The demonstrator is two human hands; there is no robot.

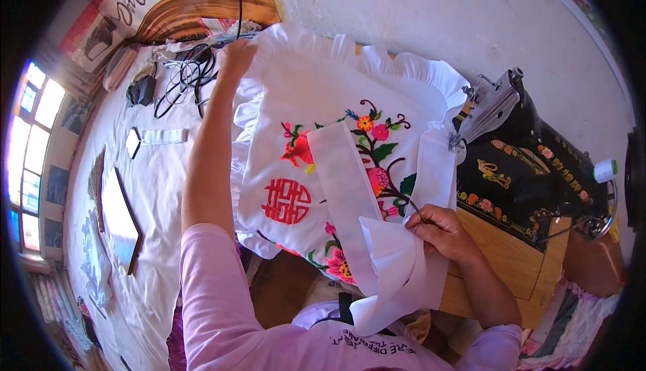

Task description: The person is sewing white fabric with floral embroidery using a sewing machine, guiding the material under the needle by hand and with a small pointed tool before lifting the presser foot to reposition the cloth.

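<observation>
An embroidered white cloth with a ruffled edge [323, 78] spreads before me, with colourful flowers and a red character on it. My left hand [237, 58] is at its far left corner, beside a black cable; whether it grips the ruffle or the cable cannot be told. My right hand [436, 227] pinches a thin dark tool, perhaps scissors or tweezers, over the near right part of the cloth. A long white fabric strip [345, 169] lies across the embroidery and folds in loops beside my right hand. The cloth's right edge lies at the needle end of a black sewing machine [545, 154].
The machine stands on a wooden table [497, 250] along a pale wall. On the white-covered bed [161, 179] at left lie tangled black cables [186, 80], a dark adapter [146, 90], a tablet-like panel [121, 219] and a small brush or broom [96, 189].
</observation>
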